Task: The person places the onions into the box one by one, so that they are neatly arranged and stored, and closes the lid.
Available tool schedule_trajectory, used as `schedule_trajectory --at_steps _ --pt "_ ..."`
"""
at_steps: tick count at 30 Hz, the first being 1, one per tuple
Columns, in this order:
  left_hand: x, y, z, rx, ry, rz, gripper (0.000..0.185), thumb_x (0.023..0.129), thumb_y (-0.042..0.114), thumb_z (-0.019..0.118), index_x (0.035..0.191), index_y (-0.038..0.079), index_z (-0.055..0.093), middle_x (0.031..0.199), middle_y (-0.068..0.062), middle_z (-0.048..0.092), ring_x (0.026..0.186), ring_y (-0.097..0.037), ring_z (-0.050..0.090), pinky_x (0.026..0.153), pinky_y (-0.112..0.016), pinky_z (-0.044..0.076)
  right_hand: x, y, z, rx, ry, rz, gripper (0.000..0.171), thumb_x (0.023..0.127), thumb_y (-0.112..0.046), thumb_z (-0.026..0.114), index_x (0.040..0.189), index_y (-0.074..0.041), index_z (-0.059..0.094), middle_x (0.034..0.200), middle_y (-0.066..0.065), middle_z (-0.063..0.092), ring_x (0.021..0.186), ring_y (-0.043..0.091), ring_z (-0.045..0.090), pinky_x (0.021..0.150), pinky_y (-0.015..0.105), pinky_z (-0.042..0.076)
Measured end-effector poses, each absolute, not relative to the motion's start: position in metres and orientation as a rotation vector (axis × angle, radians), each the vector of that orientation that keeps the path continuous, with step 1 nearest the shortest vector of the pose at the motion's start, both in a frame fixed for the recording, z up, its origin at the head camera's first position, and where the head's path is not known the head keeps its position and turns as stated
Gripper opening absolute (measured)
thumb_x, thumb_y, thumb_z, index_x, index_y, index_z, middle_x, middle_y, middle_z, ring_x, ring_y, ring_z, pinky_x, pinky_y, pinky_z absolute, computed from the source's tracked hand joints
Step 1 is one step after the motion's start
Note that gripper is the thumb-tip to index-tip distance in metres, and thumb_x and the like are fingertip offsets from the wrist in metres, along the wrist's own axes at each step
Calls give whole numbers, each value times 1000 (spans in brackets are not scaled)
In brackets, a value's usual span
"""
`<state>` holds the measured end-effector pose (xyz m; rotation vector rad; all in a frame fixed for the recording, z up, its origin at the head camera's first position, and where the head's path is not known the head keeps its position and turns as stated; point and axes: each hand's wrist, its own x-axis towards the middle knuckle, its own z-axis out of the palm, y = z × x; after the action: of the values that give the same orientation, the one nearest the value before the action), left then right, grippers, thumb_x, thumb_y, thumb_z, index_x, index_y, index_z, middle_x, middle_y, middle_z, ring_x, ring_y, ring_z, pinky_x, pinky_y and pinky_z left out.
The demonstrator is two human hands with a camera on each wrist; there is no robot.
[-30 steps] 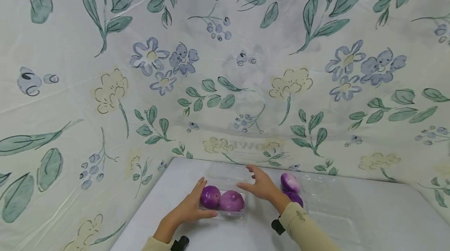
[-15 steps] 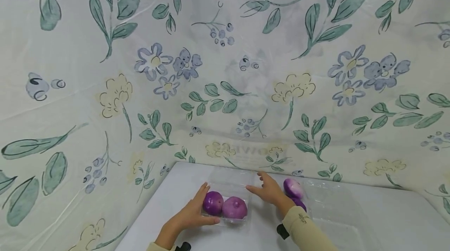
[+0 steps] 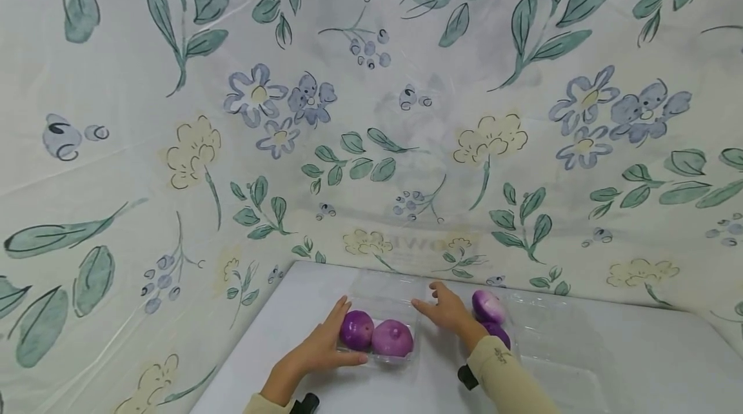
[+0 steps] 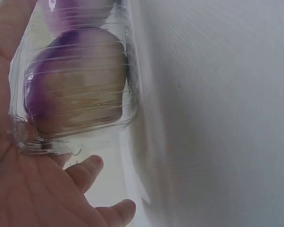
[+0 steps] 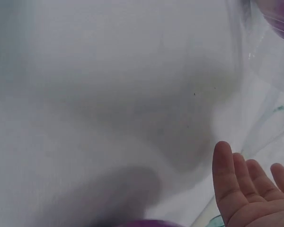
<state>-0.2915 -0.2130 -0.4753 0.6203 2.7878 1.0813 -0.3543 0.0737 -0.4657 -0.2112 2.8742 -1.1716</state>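
A clear plastic clamshell container (image 3: 395,358) stands on the white table with its lid (image 3: 389,282) laid back, open. Inside sit two round purple onions, a darker one (image 3: 356,330) on the left and a pinker one (image 3: 392,338) on the right. My left hand (image 3: 325,344) holds the container's left end, thumb along the near side and fingers at the far side. In the left wrist view, the thumb lies against the ribbed wall around an onion (image 4: 78,80). My right hand (image 3: 447,311) is raised right of the lid, fingers spread, holding nothing.
Two more purple onions, one streaked white (image 3: 489,306) and one darker (image 3: 496,335), lie beyond the right forearm. Beside them is a larger clear plastic tray (image 3: 557,369). A flower-printed cloth (image 3: 371,143) hangs behind the white table (image 3: 261,343).
The view shifts slightly as the head moves. Both hands, the container and the onions keep nearly the same places relative to one another.
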Motion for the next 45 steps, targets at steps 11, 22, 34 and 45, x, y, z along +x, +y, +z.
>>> schedule_trajectory --at_steps 11,22,34,45 --pt "-296 -213 -481 611 2791 1103 115 76 44 83 155 -4 16 164 -27 6 148 -50 18 109 -76 18 -357 70 -471 -82 2810 -1270 65 96 -41 62 138 5 45 132 30 57 121 45 56 101 55 47" --pt "-296 -213 -482 618 2788 1096 116 76 45 83 155 -5 15 164 -27 5 148 -50 17 110 -75 19 -360 69 -482 60 2527 -1599 74 95 -38 65 142 12 38 125 31 62 106 34 66 76 38 60" --pt "-296 -213 -481 622 2792 1103 116 76 44 84 155 -5 15 163 -27 6 148 -50 17 110 -73 21 -361 69 -485 76 2473 -1630 67 94 -40 65 141 5 48 121 23 67 99 25 68 77 35 57" --pt "-298 -215 -484 623 2792 1097 115 75 44 84 156 -3 15 164 -26 6 148 -49 17 110 -73 21 -359 66 -486 97 2440 -1667 61 93 -38 67 136 3 55 120 18 68 97 21 67 78 34 56"
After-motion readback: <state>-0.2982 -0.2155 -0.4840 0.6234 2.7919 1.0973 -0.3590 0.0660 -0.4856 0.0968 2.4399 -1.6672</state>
